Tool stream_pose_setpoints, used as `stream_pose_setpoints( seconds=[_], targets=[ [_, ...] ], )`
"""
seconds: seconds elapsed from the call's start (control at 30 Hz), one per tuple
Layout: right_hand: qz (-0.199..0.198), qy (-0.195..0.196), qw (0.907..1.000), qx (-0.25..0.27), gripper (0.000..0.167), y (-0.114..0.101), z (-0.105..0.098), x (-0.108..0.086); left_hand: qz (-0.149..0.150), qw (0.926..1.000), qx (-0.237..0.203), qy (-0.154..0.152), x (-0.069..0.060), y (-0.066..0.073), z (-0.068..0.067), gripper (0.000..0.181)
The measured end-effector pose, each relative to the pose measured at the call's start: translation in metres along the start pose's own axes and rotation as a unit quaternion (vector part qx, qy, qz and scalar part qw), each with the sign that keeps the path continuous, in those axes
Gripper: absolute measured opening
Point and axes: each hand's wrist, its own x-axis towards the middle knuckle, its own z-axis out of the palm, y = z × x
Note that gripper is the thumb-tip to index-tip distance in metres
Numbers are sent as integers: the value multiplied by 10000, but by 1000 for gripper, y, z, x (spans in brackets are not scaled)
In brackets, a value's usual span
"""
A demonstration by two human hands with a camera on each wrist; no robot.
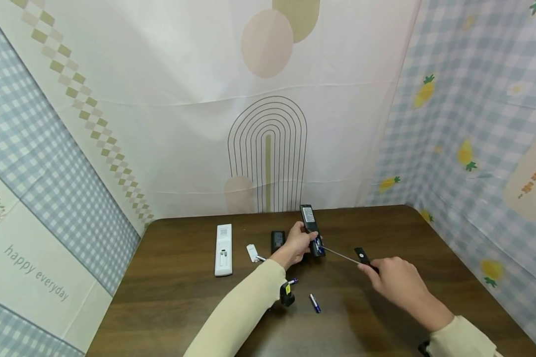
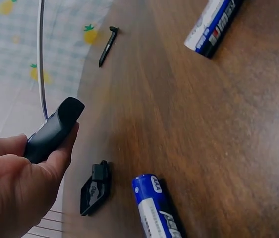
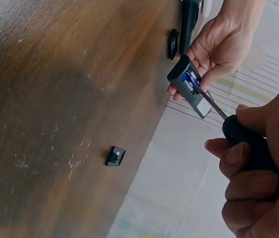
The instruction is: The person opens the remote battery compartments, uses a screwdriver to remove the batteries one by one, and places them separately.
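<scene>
My left hand point(image 1: 297, 243) grips a black remote control point(image 1: 309, 219) with its back up and its battery bay uncovered. Blue-and-white batteries point(image 3: 191, 82) lie inside that bay. The right hand point(image 3: 260, 168) holds a screwdriver by its dark handle point(image 3: 241, 134), fingers wrapped round it. Its thin metal shaft point(image 1: 341, 255) reaches to the bay, and the tip appears to touch the batteries. In the left wrist view, the remote point(image 2: 55, 131) is pinched between thumb and fingers, held above the table.
Left on the table lie a white remote point(image 1: 224, 258) and a white cover point(image 1: 252, 252). Another black remote point(image 1: 277, 239) is beside the left hand. Loose batteries point(image 1: 314, 303) lie nearer. Small black covers point(image 2: 94, 189) rest on the wood, one point(image 3: 115, 155) near the right hand.
</scene>
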Motion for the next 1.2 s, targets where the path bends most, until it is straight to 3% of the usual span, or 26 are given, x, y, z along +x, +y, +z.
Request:
stream_pose_setpoints(
  seconds=[0.33, 0.83, 1.2],
  targets=[
    [397, -289, 9982, 350, 44, 1, 3, 8, 138, 9999, 44, 10, 4, -1, 2, 33],
    [451, 40, 9975, 537, 39, 24, 23, 7, 208, 9996, -7, 187, 5, -3, 0, 34],
    [405, 102, 9976, 553, 39, 24, 26, 6, 216, 9995, -175, 139, 6, -4, -2, 36]
  ],
)
